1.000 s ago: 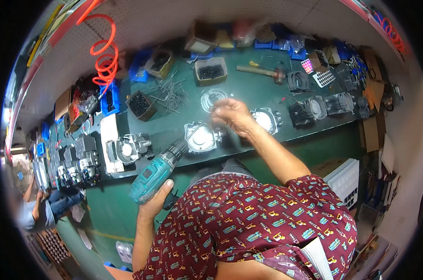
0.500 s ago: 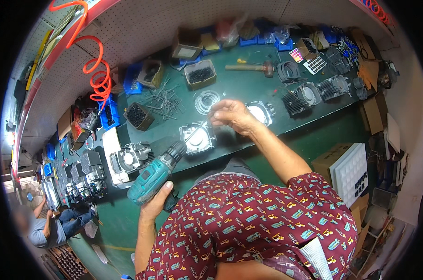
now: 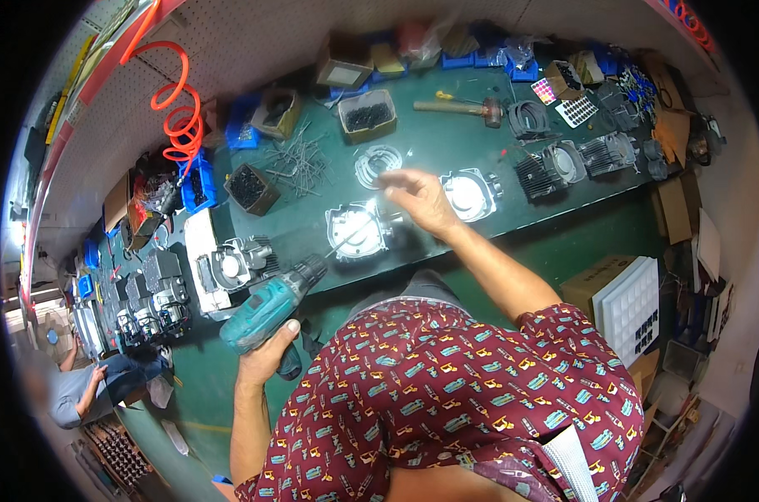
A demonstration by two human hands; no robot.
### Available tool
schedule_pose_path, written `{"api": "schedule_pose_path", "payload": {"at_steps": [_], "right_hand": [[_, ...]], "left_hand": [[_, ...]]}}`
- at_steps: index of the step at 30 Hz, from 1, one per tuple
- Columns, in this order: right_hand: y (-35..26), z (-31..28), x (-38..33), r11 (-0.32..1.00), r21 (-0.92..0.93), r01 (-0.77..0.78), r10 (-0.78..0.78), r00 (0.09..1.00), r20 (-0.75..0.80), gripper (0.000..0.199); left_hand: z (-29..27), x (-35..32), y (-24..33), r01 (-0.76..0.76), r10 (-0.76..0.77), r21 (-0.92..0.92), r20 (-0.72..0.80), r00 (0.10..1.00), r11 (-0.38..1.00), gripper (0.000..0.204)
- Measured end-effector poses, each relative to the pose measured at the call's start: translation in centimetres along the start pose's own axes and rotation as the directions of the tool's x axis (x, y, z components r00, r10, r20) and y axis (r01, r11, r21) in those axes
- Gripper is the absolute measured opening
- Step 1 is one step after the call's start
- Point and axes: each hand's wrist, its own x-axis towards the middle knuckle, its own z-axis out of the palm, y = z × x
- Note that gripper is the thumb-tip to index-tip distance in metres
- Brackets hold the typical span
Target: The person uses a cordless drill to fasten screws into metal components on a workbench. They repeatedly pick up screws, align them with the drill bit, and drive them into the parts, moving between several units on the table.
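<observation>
My left hand (image 3: 266, 353) is wrapped round the handle of a teal and black cordless drill (image 3: 266, 311). The drill's long thin bit (image 3: 352, 238) points up and to the right, over a silver round-faced metal housing (image 3: 358, 244) near the bench's front edge. My right hand (image 3: 421, 201) hovers just beyond that housing, thumb and bent fingers slightly apart, with nothing visible between them. Past its fingertips lies a pale ring-shaped part (image 3: 377, 166). A second silver housing (image 3: 470, 194) sits to the right of this hand.
Behind are an open box of small black parts (image 3: 368, 117), a pile of thin rods (image 3: 297, 165) and a mallet (image 3: 459, 109). Finned dark housings (image 3: 551, 171) stand at right. A red coiled hose (image 3: 179, 109) hangs at left. Another person (image 3: 95, 389) sits at far left.
My right hand has come away from the bit's tip, its fingers loosening. The drill has shifted slightly left and down in my left hand. The head view has shifted a little.
</observation>
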Motion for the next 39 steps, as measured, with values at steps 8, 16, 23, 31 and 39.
{"api": "schedule_pose_path", "payload": {"at_steps": [8,16,23,31,39], "right_hand": [[8.5,1.5,-0.6,0.903,-0.417,0.107,-0.104,0.994,0.029,0.047],[7.1,2.5,-0.6,0.935,-0.354,-0.002,0.016,0.999,0.035,0.047],[7.4,2.6,-0.4,0.938,-0.346,0.03,-0.018,0.999,0.04,0.043],[8.5,2.8,0.0,0.914,-0.383,0.131,-0.135,0.991,0.016,0.044],[8.9,2.8,0.4,0.925,-0.362,0.117,-0.103,0.993,0.057,0.044]], "left_hand": [[2.2,1.3,1.1,-0.151,0.121,0.287,0.121,0.985,0.946,0.028],[2.9,4.5,8.1,-0.35,0.185,0.589,0.323,0.928,0.728,0.03],[7.0,9.3,16.2,-0.429,-0.115,0.816,0.504,0.856,0.388,0.026],[8.6,9.7,17.2,-0.337,-0.167,0.862,0.421,0.892,0.378,0.027],[8.7,9.3,16.7,-0.294,-0.186,0.867,0.392,0.901,0.403,0.027]]}}
